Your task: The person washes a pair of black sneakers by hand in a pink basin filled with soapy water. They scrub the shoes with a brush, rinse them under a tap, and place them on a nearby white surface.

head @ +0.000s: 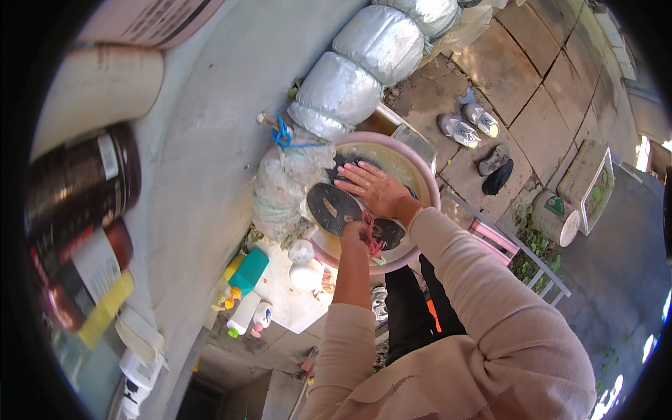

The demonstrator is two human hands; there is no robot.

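A pink-rimmed plastic basin (431, 184) holds a dark shoe, its black sole (332, 209) facing up with a pale worn patch in the middle. My right hand (374, 189) lies flat with its fingers stretched over the dark items at the sole's upper right edge. Low in the basin my left hand (357, 232) is closed around a red mesh scrubber (373, 239), close to the heel part (392, 232) of the footwear. What lies under my hands is partly hidden.
Silvery wrapped pipe (338, 94) runs along the wall left of the basin. Bottles, among them a teal one (251, 270), stand below left. Shoes (459, 130) and a bucket (555, 218) are on the paving at right, near a metal frame (533, 265).
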